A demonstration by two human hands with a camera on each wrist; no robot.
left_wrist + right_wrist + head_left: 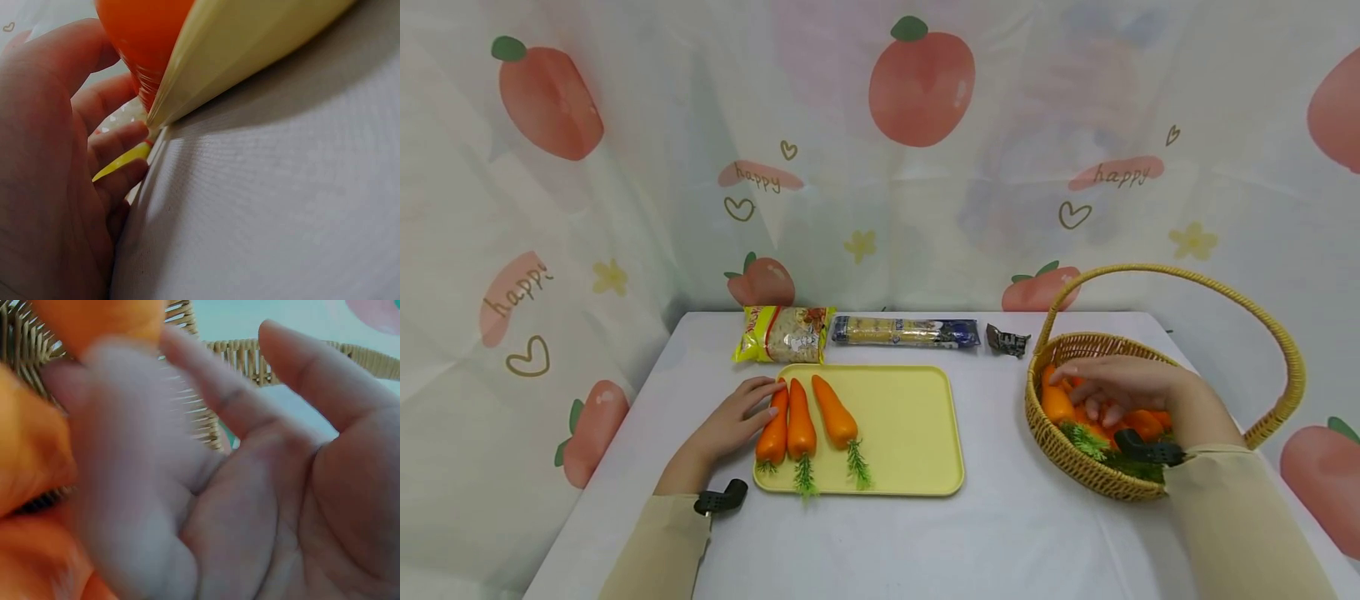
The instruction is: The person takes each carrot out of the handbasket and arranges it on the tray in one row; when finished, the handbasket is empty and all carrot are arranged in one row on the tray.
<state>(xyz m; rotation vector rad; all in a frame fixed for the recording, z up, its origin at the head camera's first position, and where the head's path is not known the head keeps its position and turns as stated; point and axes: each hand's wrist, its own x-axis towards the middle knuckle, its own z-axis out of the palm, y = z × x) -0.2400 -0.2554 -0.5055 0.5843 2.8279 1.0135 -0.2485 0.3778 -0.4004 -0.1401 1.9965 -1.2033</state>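
Note:
Three orange carrots with green tops lie on a pale yellow tray [910,433]: a left carrot [772,437], a middle carrot [801,421] and a right carrot [835,417]. My left hand [735,418] is at the tray's left edge, its loosely bent fingers touching the left carrot. In the left wrist view, the thumb and fingers are beside that carrot [144,37] and the tray's rim. Over several carrots in a wicker basket [1067,471] reaches my right hand [1123,383]. Its fingers are spread and relaxed close to a carrot [106,322] in the right wrist view.
Along the table's back lie a yellow bag of food [786,335], a long clear-and-blue packet [902,332] and a small dark packet [1007,341]. The basket's tall handle [1225,296] arches over the right side. A patterned curtain [880,208] hangs behind.

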